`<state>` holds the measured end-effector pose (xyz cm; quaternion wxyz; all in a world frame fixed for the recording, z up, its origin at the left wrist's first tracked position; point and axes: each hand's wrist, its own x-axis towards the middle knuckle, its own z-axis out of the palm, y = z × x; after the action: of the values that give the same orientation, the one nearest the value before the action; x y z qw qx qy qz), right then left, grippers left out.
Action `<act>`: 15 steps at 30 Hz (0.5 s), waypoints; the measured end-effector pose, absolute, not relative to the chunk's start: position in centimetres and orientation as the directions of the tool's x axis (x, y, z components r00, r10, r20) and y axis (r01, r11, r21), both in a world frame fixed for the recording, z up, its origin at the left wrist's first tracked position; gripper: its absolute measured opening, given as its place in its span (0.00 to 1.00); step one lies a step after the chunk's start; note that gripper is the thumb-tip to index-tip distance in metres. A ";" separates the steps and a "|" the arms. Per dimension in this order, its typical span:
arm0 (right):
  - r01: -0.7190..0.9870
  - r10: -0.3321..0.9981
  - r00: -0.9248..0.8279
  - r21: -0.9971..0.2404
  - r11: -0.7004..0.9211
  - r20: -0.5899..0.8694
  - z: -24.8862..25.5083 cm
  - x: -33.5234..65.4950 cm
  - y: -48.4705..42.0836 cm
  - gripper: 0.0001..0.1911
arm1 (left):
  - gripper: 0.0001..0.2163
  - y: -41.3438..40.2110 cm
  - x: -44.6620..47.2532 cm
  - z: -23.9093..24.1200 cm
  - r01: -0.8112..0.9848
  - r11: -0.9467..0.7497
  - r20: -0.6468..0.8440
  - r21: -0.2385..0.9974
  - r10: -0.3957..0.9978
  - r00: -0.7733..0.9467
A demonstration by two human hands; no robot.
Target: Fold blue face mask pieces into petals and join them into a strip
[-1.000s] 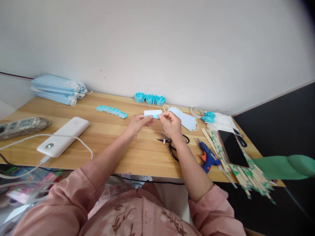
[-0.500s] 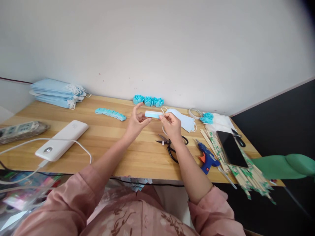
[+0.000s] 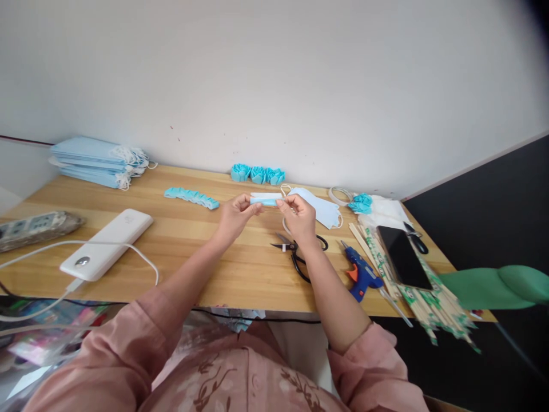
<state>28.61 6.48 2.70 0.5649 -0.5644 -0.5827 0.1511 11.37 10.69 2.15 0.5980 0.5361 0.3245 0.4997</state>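
A small folded strip of face mask material [image 3: 266, 199], pale blue and white, is stretched level between my hands above the table. My left hand [image 3: 235, 217] pinches its left end between thumb and fingers. At the other end my right hand [image 3: 300, 218] grips it the same way. Behind the right hand lies a light blue face mask [image 3: 319, 207] with white ear loops. Black-handled scissors [image 3: 292, 246] rest below, partly covered by the right wrist. Beyond the hands stand three turquoise folded flowers [image 3: 258, 174]. A pleated turquoise strip [image 3: 191, 197] lies to the left.
A stack of masks [image 3: 92, 160], a white power bank [image 3: 107, 243] with a cable and a power strip [image 3: 38, 228] occupy the left. At right are a blue glue gun [image 3: 361, 272], wrapped chopsticks [image 3: 448, 309], a phone [image 3: 403, 257], a tape roll [image 3: 340, 195] and another flower [image 3: 360, 203].
My left fingers, raised and spread before, have come down and closed on the strip's left end. The right hand has barely moved.
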 end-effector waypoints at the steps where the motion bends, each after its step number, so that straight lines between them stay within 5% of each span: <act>1: 0.493 0.826 0.279 -0.811 0.315 0.490 2.8 28.6 6.4 0.15 | 0.11 10.7 11.4 2.1 -0.254 -0.072 0.145 0.965 0.948 0.284; 15: 0.470 0.835 0.288 -0.829 0.303 0.468 2.8 28.4 6.5 0.14 | 0.16 10.4 11.5 2.7 -0.320 -0.001 0.100 0.947 0.951 0.294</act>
<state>28.45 6.54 2.78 0.5668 -0.5680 -0.5746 0.1612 11.47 10.43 2.66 0.6319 0.4977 0.3167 0.5027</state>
